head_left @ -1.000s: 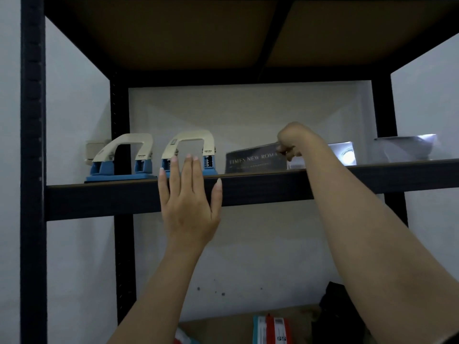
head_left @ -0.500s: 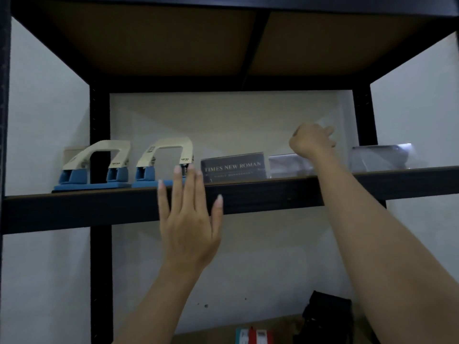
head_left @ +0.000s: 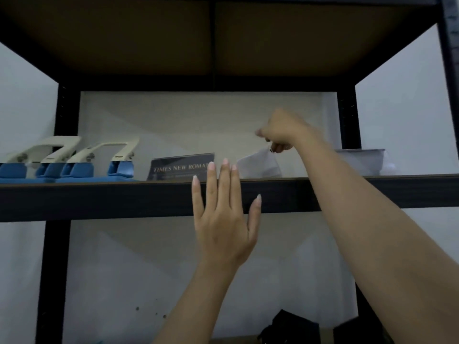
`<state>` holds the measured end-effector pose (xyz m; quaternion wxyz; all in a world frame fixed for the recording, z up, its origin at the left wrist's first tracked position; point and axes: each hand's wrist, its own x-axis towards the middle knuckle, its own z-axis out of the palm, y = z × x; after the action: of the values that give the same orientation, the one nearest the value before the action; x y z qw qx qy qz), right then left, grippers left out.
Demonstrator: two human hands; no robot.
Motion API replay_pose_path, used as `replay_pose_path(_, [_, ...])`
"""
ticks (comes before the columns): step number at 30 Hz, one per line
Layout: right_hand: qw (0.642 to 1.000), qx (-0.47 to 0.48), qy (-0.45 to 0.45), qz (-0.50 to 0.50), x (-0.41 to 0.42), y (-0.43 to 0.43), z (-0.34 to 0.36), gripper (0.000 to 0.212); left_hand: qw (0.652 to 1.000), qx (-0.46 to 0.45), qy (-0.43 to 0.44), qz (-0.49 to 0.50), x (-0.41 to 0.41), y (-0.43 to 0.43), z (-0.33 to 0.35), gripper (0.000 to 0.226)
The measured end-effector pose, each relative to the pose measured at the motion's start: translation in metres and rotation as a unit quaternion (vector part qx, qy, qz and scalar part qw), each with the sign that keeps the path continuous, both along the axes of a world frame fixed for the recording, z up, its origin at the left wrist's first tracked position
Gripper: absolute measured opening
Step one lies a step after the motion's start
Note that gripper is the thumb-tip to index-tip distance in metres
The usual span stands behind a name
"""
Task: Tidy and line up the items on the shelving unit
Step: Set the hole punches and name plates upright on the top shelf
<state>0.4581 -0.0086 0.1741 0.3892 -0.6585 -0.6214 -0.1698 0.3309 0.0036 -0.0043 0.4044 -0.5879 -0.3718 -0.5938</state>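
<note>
The right hand point(head_left: 280, 134) pinches the top corner of a clear stand point(head_left: 259, 166) hanging at its 7 o'clock, just right of the nameplate point(head_left: 178, 167) on the shelf point(head_left: 99, 197). The left hand point(head_left: 221, 219), splayed and empty, rests at the nameplate's 5 o'clock.

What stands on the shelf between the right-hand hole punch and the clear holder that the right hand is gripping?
In the head view, the dark "Times New Roman" sign stands between the hole punch and the clear holder pinched by the right hand.
</note>
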Motion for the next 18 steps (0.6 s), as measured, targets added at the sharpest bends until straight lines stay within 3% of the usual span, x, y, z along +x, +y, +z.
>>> replay_pose_path(2, [0.998,-0.017,0.035,0.058,0.015,-0.001,0.007,0.023,1.0,0.015,-0.001,0.014,0.0,0.003,-0.001,0.059])
replay_pose_path(3, [0.994,-0.06,0.028,0.086,0.023,-0.002,0.009,0.036,1.0,0.02,0.0,0.019,0.0,0.004,-0.001,0.059])
replay_pose_path(5, [0.975,-0.185,-0.041,0.112,0.033,-0.004,0.012,0.067,0.999,0.031,-0.001,0.026,0.001,0.005,0.0,0.058])
replay_pose_path(7, [0.949,-0.27,-0.124,0.102,0.029,-0.004,0.015,0.08,0.999,0.04,-0.004,0.031,0.002,0.005,-0.001,0.058])
replay_pose_path(11, [0.932,-0.297,-0.195,0.073,0.01,0.005,0.027,0.057,0.998,0.052,-0.006,0.032,0.003,0.008,0.0,0.057])
replay_pose_path(16, [0.949,-0.257,-0.145,0.115,0.002,0.02,0.03,0.027,0.997,0.064,-0.008,0.035,0.003,0.009,-0.001,0.057])
replay_pose_path(18, [0.958,-0.229,-0.123,0.124,-0.001,0.025,0.024,0.025,0.997,0.07,-0.009,0.04,0.003,0.01,-0.001,0.057])
